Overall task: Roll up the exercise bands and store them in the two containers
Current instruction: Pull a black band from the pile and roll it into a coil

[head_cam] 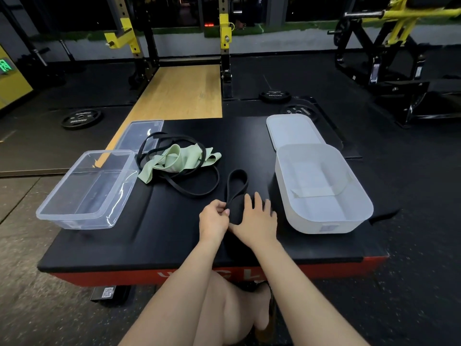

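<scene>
Pinching the near end of the wide black band [235,193] between curled thumb and fingers, my left hand [215,217] sits just left of it on the black padded platform [174,228]. My right hand [257,221] lies flat over the same end of the band, fingers straight and spread, pressing it down against the platform; the two hands touch at the thumbs. Beyond them the band's far part stands up as an open loop.

Further out and to the left, a pale green band [179,158] lies crumpled in a heap, tangled with a thin black band [197,191] whose loops sprawl around and under it.

At the platform's left edge sits the clear plastic container [62,213], open, with its clear lid [142,133] lying flat behind it. On the right, just beside my right hand, sits the white container [324,228], also open; I can see only some pale flat sheet or lining in it. Its white lid [291,131] lies behind it, touching its far rim.

A red side panel [124,277] with white lettering runs below the platform's near edge. Weight plates [81,117] lie on the dark gym floor beyond.
</scene>
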